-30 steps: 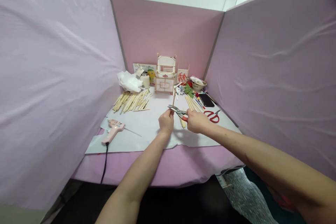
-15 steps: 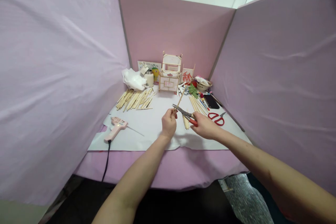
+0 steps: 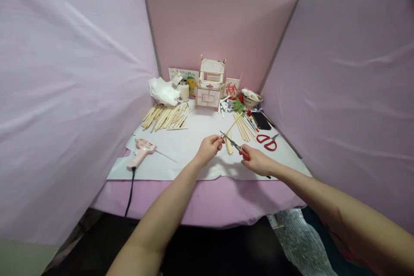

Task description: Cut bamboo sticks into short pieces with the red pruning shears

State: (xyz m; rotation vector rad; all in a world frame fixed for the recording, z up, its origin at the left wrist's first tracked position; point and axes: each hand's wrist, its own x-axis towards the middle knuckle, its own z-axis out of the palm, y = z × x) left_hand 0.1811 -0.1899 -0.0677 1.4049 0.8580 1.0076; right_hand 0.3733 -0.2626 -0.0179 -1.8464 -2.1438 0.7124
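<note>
My left hand point(image 3: 209, 148) is closed around the lower end of a thin wooden stick point(image 3: 232, 125), which slants up and to the right. Metal shears with red handles point(image 3: 245, 154) are in my right hand point(image 3: 256, 160), fingers wrapped about the grips. Their narrow blades meet the stick right by my left fingertips; whether they have bitten into it I cannot tell. Below the stick lie short loose sticks point(image 3: 229, 146), and more sticks point(image 3: 245, 128) are fanned out to the right.
A pink glue gun point(image 3: 143, 152) with a black cord lies at left, beneath a wide spread of sticks point(image 3: 165, 118). At the back stand a small stick-built frame point(image 3: 208, 95), a jar point(image 3: 183, 91) and a bowl point(image 3: 251, 101). Red scissors point(image 3: 268, 142) and a phone point(image 3: 261, 121) are at right.
Both hands have shifted slightly right, and the stick now leans further to the right. The shears' blades look closer together. The view has tipped down a little.
</note>
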